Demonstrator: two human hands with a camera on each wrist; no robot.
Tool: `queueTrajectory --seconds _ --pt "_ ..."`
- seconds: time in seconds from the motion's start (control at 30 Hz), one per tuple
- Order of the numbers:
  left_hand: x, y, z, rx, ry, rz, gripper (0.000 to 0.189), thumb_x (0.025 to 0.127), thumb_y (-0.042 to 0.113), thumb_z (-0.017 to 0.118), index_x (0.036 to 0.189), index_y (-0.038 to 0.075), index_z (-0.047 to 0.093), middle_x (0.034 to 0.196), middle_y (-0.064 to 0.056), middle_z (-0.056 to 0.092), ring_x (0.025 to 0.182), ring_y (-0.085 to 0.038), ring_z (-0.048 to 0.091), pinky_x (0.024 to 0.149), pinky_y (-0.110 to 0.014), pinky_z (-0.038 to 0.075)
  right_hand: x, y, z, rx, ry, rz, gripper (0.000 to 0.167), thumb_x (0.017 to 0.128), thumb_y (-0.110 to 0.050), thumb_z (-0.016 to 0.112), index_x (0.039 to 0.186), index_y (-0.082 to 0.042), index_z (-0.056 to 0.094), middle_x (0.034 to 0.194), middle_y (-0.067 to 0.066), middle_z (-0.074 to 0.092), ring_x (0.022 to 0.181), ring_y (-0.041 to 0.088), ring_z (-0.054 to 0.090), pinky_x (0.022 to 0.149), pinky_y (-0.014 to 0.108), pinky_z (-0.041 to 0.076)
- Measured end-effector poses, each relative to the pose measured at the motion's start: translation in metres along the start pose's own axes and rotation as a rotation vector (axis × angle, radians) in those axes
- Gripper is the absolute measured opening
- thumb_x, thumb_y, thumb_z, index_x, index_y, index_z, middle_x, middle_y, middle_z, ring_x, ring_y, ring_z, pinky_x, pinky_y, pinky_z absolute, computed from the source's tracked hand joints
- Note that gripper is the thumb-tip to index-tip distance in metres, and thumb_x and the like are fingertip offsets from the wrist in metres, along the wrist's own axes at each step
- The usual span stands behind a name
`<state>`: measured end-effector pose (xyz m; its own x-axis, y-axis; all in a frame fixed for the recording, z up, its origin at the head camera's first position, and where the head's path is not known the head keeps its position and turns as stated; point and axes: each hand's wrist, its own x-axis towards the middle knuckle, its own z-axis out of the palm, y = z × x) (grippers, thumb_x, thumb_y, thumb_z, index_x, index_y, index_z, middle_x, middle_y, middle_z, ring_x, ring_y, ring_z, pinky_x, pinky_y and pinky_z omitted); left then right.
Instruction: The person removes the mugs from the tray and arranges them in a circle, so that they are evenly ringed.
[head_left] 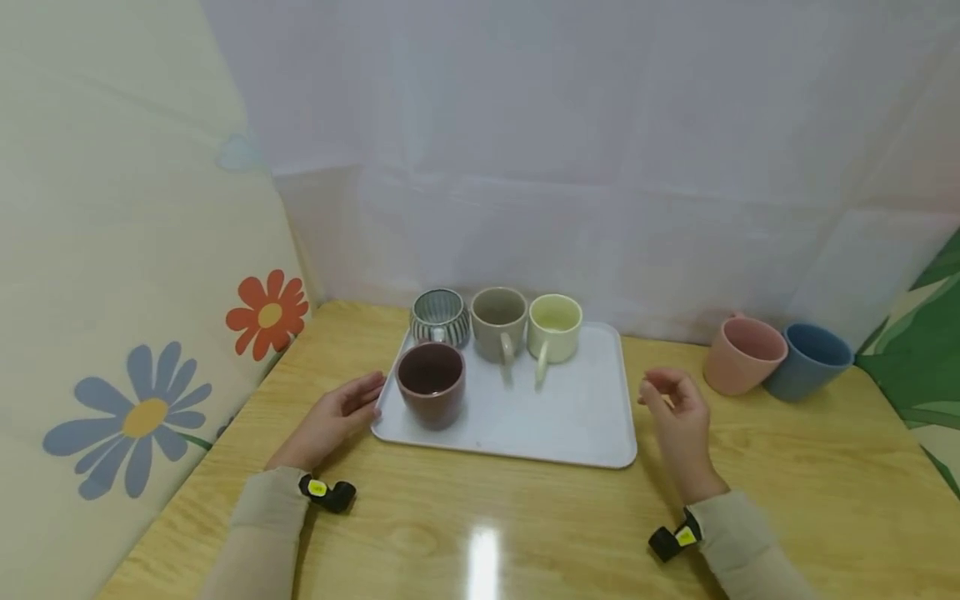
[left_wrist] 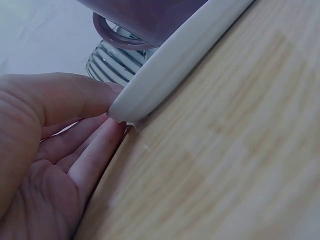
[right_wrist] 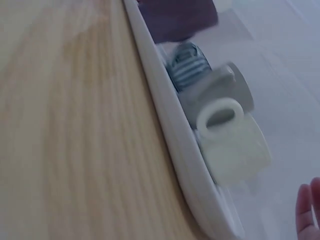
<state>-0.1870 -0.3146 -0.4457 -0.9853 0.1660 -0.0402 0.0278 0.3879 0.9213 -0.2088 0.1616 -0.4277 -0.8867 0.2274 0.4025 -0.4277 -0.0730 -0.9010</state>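
Observation:
On a white tray [head_left: 540, 417] stand a plum-brown mug [head_left: 432, 392] at the front left and, in a row behind, a grey striped cup [head_left: 440, 325], a taupe mug [head_left: 491, 337] and a pale yellow mug [head_left: 557, 335]. My left hand [head_left: 337, 421] is at the tray's left edge. In the left wrist view, its thumb [left_wrist: 75, 95] meets the tray rim [left_wrist: 155, 80] from above and fingers come under it, pinching the rim. Off the tray's right side, my right hand [head_left: 682, 421] hovers with loosely bent fingers and holds nothing.
A pink mug [head_left: 738, 362] and a blue mug [head_left: 804, 365] stand side by side on the wooden table [head_left: 555, 525], right of the tray. A white cloth [head_left: 487, 125] hangs behind the table. Flower-patterned cloth [head_left: 135, 292] covers the left side.

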Motion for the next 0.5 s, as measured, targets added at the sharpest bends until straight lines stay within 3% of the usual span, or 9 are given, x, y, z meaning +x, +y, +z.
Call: queueTrajectory --seconds 0.33,0.5 --pt "0.001 0.0 0.002 -0.013 0.005 -0.011 0.065 0.102 0.016 0.064 0.157 0.001 0.033 0.157 -0.02 0.041 0.144 -0.033 0.04 0.101 -0.012 0.041 -0.019 0.002 0.045 -0.016 -0.22 0.075 0.02 0.092 0.013 0.064 0.111 0.018 0.058 0.099 -0.003 0.065 0.092 0.007 0.061 0.077 0.019 0.057" --pt "0.001 -0.003 0.002 -0.019 0.009 -0.01 0.065 0.102 0.015 0.064 0.157 -0.001 0.033 0.156 -0.021 0.041 0.143 -0.034 0.041 0.1 -0.011 0.041 -0.027 0.001 0.067 -0.008 -0.311 0.084 0.02 0.092 0.009 0.066 0.111 0.014 0.062 0.103 0.005 0.068 0.094 0.01 0.061 0.078 0.018 0.056"
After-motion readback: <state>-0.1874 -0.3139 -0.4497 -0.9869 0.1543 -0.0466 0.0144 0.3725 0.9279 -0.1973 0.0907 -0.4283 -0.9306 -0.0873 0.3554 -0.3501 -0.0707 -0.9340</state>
